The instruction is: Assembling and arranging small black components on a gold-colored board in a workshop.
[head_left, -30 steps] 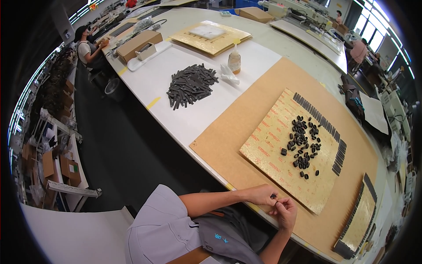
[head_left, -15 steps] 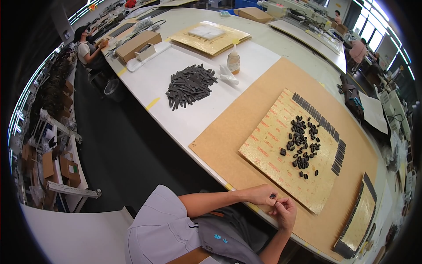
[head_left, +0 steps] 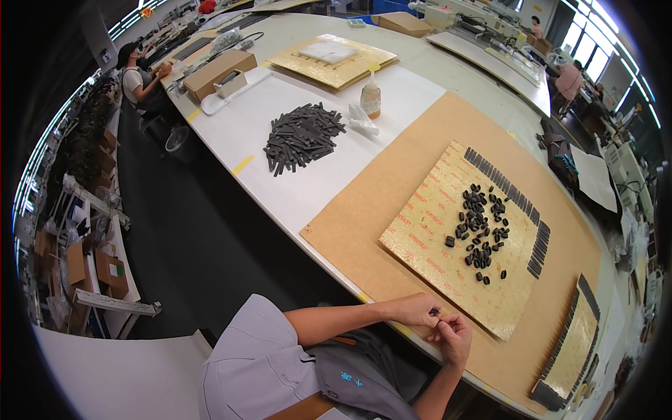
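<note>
1. Cardboard boxes [head_left: 84, 262] sit stacked on the floor at the far left, beside a dark aisle that runs along the long white worktable [head_left: 308, 189].
2. A co-worker [head_left: 140, 80] sits at the far end of that table, near a brown carton [head_left: 218, 70].
3. On the white top lies a heap of dark grey strips [head_left: 302, 134], loosely piled.
4. Just beyond the heap stands a small glue bottle [head_left: 371, 98], with a crumpled clear bag [head_left: 362, 120] beside it and a yellowish board [head_left: 334, 61] further back.
5. A big brown hardboard sheet [head_left: 378, 210] covers the near right part of the table.
6. The person's left hand [head_left: 418, 309] rests at the near edge of that sheet, fingers pinched narrowly on a small black piece [head_left: 435, 311] held between both hands.
7. The right hand [head_left: 453, 336] is curled close, fingertips meeting the left hand at the same piece.
8. Just beyond the hands lies a gold adhesive sheet [head_left: 434, 245], tilted, with loose black loops [head_left: 479, 231] scattered at its middle.
9. Neat rows of dark strips [head_left: 511, 196] line its far and right edges.
10. A second gold sheet [head_left: 570, 350] edged with dark strips lies at the near right.
</note>
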### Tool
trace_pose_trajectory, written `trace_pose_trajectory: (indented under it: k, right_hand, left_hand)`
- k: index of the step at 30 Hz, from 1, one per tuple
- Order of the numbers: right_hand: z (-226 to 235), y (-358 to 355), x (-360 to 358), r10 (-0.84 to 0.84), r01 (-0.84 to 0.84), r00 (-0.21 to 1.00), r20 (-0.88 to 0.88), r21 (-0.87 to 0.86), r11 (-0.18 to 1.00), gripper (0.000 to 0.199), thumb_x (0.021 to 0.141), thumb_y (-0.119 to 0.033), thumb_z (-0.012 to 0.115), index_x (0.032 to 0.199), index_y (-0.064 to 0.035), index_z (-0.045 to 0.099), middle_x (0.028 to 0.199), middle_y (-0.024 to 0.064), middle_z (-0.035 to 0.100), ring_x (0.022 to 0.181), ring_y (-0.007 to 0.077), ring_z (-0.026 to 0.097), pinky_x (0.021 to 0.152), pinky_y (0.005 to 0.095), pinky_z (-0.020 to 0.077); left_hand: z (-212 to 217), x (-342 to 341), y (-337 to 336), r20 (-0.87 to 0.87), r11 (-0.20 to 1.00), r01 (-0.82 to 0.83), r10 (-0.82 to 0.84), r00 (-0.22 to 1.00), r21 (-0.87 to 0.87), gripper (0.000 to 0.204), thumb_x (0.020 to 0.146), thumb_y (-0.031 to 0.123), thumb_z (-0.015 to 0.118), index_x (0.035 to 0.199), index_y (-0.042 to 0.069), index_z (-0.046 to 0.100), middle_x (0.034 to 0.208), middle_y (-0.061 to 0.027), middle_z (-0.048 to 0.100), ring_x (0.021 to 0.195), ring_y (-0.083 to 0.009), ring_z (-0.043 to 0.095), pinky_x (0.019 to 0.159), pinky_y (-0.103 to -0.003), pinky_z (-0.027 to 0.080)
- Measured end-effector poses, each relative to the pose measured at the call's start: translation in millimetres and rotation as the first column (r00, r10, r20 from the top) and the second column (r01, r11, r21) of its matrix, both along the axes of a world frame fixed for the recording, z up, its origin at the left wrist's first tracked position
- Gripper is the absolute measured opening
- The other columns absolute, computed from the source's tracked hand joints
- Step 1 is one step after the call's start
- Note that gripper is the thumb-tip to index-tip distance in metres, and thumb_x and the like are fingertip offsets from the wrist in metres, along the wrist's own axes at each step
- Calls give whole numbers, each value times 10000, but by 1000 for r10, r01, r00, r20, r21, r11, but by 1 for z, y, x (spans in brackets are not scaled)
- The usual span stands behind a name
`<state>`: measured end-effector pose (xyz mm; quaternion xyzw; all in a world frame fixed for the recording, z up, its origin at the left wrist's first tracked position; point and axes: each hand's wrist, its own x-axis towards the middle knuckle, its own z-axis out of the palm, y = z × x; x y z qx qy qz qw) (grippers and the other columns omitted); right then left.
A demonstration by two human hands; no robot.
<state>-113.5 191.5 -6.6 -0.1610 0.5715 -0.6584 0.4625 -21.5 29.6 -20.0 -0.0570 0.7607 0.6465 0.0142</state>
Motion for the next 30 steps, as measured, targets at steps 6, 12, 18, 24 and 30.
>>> trace_pose_trajectory:
  k: [6,12,18,24,30]
  right_hand:
    - [1,0,1,0,0,1000,-4,1,1000,48,846,18,569,873,25,530,683,78,597,529,109,560,548,275,542]
    - [-1,0,1,-20,20,1000,6,-11,1000,51,848,16,576,870,25,531,677,79,594,521,109,556,539,276,542]
    - [-2,-1,-1,-51,51,999,15,-16,999,79,829,15,590,862,10,518,645,74,564,485,121,522,493,279,523]
    - [0,-1,-1,-15,16,1000,17,-17,1000,59,846,5,588,867,23,536,671,63,574,523,98,541,528,274,543]
    - [0,5,9,-47,47,999,-20,-5,999,62,848,-8,588,862,18,534,671,55,565,530,99,535,531,278,542]
  left_hand:
    - [2,1,0,-18,1000,-3,3,1000,10,205,756,181,601,791,-21,593,652,-117,580,606,-158,520,584,-315,432]
    - [2,0,-3,-6,999,23,-23,1000,46,233,777,208,613,834,-18,601,689,-97,586,650,-143,522,616,-302,435]
    - [7,-2,-11,-7,989,78,-77,997,126,254,814,234,614,870,-14,611,736,-74,593,703,-130,523,659,-284,436]
    - [6,1,-7,-15,994,62,-61,998,95,231,805,211,605,851,-15,609,708,-71,584,683,-127,519,640,-289,438]
    - [8,4,3,44,999,17,-18,999,29,227,781,206,603,834,-15,606,675,-75,572,651,-129,507,611,-298,433]
